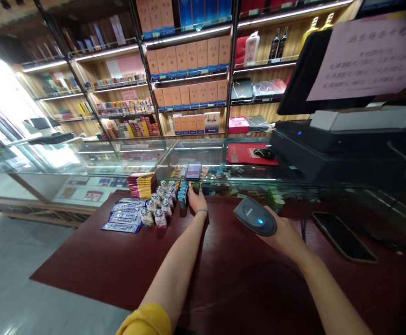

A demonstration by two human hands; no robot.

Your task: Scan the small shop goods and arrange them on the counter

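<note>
barcode scanner: mid-counter, blue light on, gripped from below by right hand, fingers wrapped tight. left hand at its 9 o'clock, fingers pinched narrow on small green pack. teal packs and jars further out at 9, on red counter.

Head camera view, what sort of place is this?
Probably a small shop's checkout counter: the right hand holds a barcode scanner, a till screen stands beside it, and shelves of boxed goods line the back.
</note>
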